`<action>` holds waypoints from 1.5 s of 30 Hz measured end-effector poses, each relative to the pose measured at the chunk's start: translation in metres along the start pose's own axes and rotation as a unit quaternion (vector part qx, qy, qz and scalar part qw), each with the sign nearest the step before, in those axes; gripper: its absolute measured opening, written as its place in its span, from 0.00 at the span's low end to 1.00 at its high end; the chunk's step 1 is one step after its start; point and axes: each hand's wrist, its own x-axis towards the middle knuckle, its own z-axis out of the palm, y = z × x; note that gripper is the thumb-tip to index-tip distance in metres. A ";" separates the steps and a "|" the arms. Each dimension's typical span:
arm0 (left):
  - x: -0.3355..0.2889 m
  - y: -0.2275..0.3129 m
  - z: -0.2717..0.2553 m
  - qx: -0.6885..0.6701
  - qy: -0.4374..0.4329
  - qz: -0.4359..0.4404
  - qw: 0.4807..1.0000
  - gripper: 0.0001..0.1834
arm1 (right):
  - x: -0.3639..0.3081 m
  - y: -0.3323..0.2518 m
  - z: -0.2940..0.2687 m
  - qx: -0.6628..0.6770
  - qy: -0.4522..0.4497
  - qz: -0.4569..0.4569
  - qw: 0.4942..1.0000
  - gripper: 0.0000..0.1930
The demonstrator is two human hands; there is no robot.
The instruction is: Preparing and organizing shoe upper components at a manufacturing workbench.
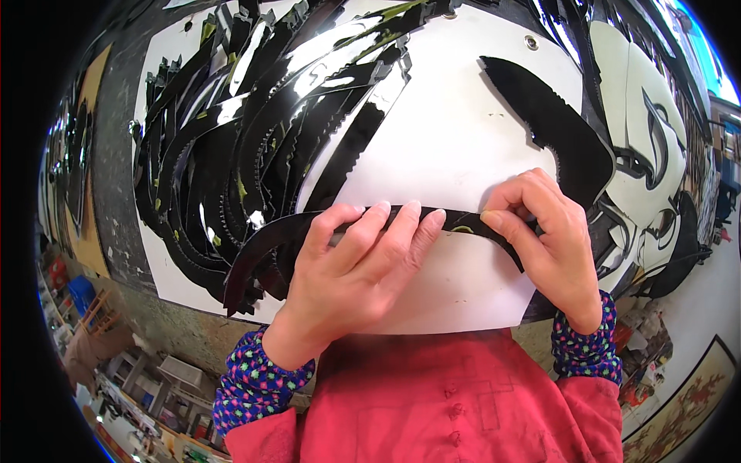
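A long, glossy black curved strip (270, 231), arched like trim with a small yellow-green mark, lies across the front of a white sheet. My left hand (355, 266) holds the strip near its middle, fingertips pressed along its upper edge. Farther right, my right hand (548, 239) pinches the same strip between thumb and curled fingers, close to its right end. Just beyond my right hand rests a wider black curved piece (540, 108) with a notched inner edge. The undersides of my fingers are hidden.
Several shiny black curved strips with toothed edges pile up (255, 131) on the left of the white sheet (440, 139). Pale sheets with black cut-out pieces (644, 147) lie at the right. A blue stool (81, 293) and clutter stand on the floor at lower left.
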 end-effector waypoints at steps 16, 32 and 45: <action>0.007 0.000 0.002 0.012 0.012 0.004 1.000 0.15 | 0.004 -0.001 -0.002 -0.033 0.003 -0.031 0.999 0.05; 0.011 0.001 0.000 0.080 -0.017 0.028 0.996 0.21 | 0.008 -0.002 -0.006 -0.038 0.006 -0.046 0.998 0.05; 0.012 -0.001 0.002 0.065 0.003 0.035 0.997 0.15 | 0.007 -0.005 -0.002 -0.063 0.021 -0.044 0.997 0.05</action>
